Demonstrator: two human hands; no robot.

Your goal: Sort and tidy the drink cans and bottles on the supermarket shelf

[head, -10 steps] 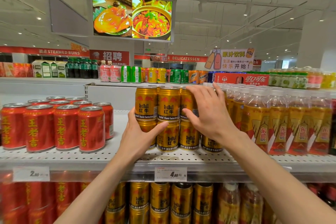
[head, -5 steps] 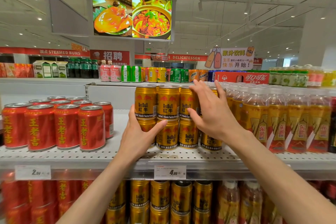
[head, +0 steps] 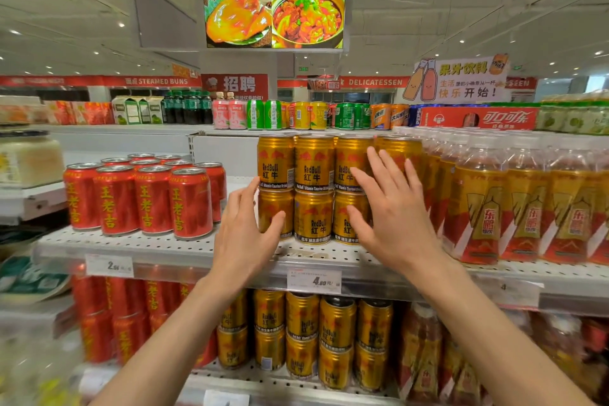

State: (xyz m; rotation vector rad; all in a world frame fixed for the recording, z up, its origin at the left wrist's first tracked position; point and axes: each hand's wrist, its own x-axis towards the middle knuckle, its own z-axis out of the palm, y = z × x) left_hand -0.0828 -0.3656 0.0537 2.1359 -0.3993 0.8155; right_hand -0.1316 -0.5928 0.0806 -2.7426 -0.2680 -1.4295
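Gold cans (head: 313, 188) sit stacked 2 high mid-shelf (head: 164, 245), between red cans (head: 148, 198) and tea bottles (head: 494, 201). Left hand (head: 244, 237) and right hand (head: 392, 217) both open, fingers spread just before the stack, gripping nothing. Cans look rigid, full, slick; top tier tippy, so hold the sidewalls, steady both tiers.

bare shelf (head: 230, 242) gap between red cans (head: 191, 204) and gold cans (head: 313, 188); bottles (head: 484, 208) crowd right.
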